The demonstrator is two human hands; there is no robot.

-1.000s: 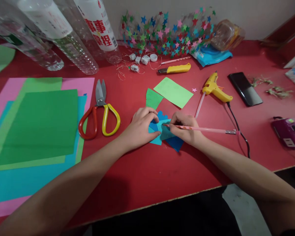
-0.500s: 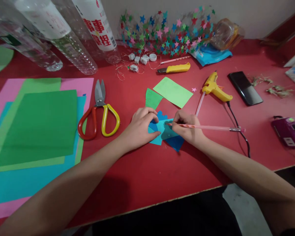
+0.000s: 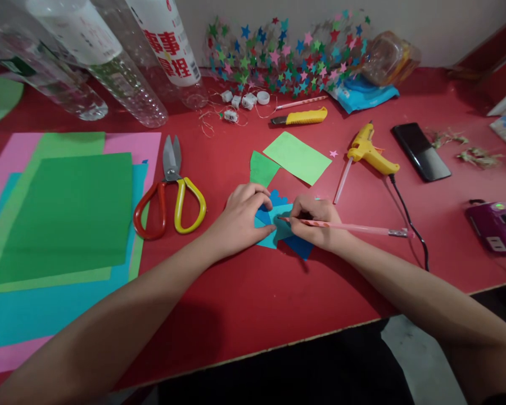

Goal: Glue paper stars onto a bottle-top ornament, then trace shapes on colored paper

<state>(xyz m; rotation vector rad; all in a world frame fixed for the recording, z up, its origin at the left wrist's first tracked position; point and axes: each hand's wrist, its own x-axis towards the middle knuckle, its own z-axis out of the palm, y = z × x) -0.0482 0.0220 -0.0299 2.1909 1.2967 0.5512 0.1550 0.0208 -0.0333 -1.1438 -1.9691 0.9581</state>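
The left hand lay pressed on the blue paper pieces, fingers curled down and pinning them flat to the red table, about midway along it and nearer the front edge than the back. The right hand was closed around a pink pencil, the tip touching the light blue piece just beside the left fingertips, the shaft running out toward the right edge. A darker blue piece peeked out under the right hand. Just behind the hands lay a dark green scrap and a light green sheet, edges touching. Toward the left sat red-and-yellow scissors, blades aimed at the back edge, and beyond them, at the left edge, a stack of coloured paper sheets. Clear plastic bottles stood at the back left corner. A yellow glue gun rested to the right of the green sheet, its cord trailing toward the front edge, with a black phone near it. A yellow utility knife lay near the back edge, in front of a star-covered bottle. A purple device sat at the right edge.
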